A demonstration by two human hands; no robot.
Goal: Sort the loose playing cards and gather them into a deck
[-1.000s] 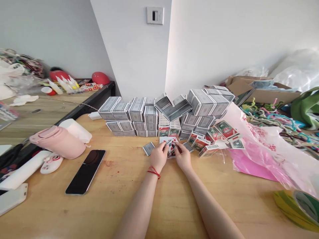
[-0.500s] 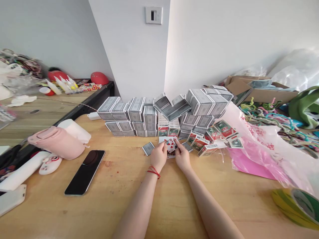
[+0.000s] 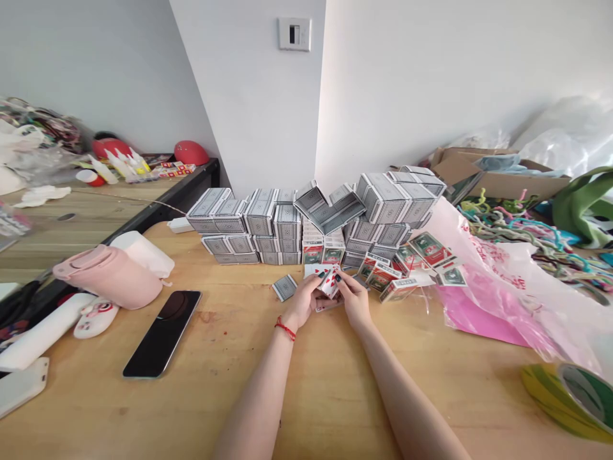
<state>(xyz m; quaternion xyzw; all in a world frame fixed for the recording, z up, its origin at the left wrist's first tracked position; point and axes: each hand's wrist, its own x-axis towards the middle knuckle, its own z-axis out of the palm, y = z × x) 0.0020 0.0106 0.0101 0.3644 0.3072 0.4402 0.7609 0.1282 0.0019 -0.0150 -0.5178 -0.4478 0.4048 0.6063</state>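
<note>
Both of my hands meet at the middle of a wooden table (image 3: 306, 383), holding a small fan of playing cards (image 3: 328, 280) with red pips. My left hand (image 3: 302, 300), with a red string on its wrist, grips the cards from the left. My right hand (image 3: 353, 295) pinches them from the right. A single grey-backed card pack (image 3: 285, 287) lies just left of my hands. Behind them stands a wall of stacked grey card boxes (image 3: 287, 223). Loose red-and-green packs (image 3: 412, 265) lie to the right.
A black phone (image 3: 163, 332) lies at the left, beside a pink pouch (image 3: 108, 276) and white items. A pink plastic bag (image 3: 483, 287) spreads at the right, with coloured cords (image 3: 522, 230) and a cardboard box (image 3: 498, 172) behind. A green tape roll (image 3: 569, 399) sits at bottom right.
My left wrist has turned and drawn slightly toward me. The cards are tilted a little more upright between my fingers. Everything else on the table stays put.
</note>
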